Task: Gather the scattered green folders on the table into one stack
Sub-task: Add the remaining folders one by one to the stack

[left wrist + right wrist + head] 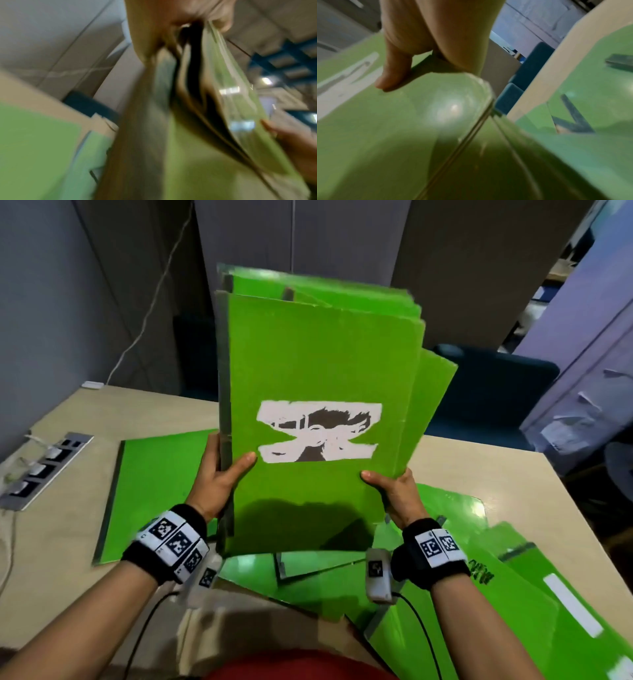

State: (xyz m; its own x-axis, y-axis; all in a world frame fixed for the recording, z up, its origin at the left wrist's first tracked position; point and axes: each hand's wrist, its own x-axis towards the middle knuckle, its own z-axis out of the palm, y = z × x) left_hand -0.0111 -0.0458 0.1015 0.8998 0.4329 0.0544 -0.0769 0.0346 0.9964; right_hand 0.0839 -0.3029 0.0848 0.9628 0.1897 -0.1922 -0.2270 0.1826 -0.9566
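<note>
I hold a bundle of several green folders (318, 364) upright above the table; the front one carries a torn white label (318, 431). My left hand (222, 470) grips the bundle's left spine edge, thumb on the front cover. My right hand (394, 487) grips its lower right edge, thumb on the front. In the blurred left wrist view the folder bundle (223, 97) shows edge-on, pinched by my left hand (197, 17). The right wrist view has my right hand (412, 65) with its thumb pressing the glossy front cover (402, 128). More green folders lie flat: one at the left (157, 494), several overlapping at the right (496, 594).
The beige table (85, 542) has a built-in socket panel (44, 470) with white plugs at its left edge. A dark blue chair (489, 392) stands behind the far edge. A white cable (147, 313) runs up the wall. Cables trail from both wristbands.
</note>
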